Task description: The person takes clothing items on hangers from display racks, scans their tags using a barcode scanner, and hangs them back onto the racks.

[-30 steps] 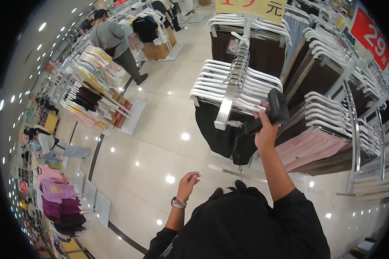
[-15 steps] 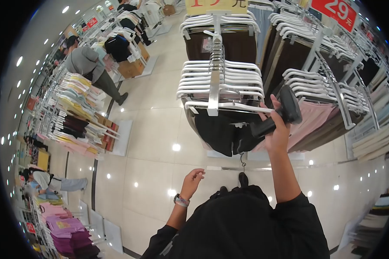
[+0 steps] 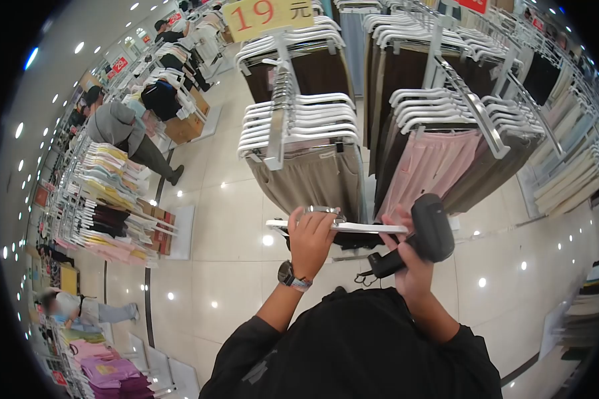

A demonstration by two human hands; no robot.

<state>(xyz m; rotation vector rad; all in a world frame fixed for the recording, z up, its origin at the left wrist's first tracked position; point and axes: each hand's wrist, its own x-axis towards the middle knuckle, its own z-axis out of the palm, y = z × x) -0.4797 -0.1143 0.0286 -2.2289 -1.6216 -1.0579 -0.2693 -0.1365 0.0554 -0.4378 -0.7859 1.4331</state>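
Observation:
A white hanger (image 3: 363, 227) is off the rack, held level in front of my body, with a dark garment (image 3: 353, 243) mostly hidden beneath it. My left hand (image 3: 311, 241) wraps round the hanger's left part. In my right hand (image 3: 411, 261) is a black handheld scanner (image 3: 432, 228), its handle across the palm, and the fingers also touch the hanger's right end. Beyond the hanger, beige-grey trousers (image 3: 306, 179) hang at the front of the rack, under a row of white hangers (image 3: 319, 123) on a metal arm (image 3: 275, 143).
A yellow price sign (image 3: 267, 18) stands above the rack. To the right hang pink trousers (image 3: 429, 166) beside a protruding metal arm (image 3: 492, 136). At the left are racks of tops (image 3: 106, 179) and a person in grey (image 3: 123, 130). Another person (image 3: 80, 306) is at lower left.
The front hanger with the black garment has come off the rack toward my body, exposing beige-grey trousers. My left hand has risen and closed on the hanger. My right hand and the scanner have moved lower.

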